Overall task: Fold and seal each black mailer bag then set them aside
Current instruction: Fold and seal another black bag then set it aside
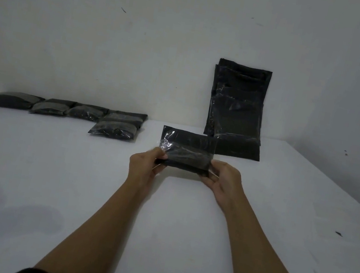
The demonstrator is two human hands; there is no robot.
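Table (49,161), white and broad, meets a bare pale wall (144,33); left hand (142,166) and right hand (223,182) each pinch a folded black mailer bag (187,149) above it.

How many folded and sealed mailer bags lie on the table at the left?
5, perhaps more hidden: four in a back row, one in front at its right end.

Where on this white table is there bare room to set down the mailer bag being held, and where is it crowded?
Bare table lies in front of the row of sealed bags, left of the left hand. The near right side, beside the right hand, is also bare. Crowded: the back edge, with the row and the stack of unsealed bags leaning on the wall.
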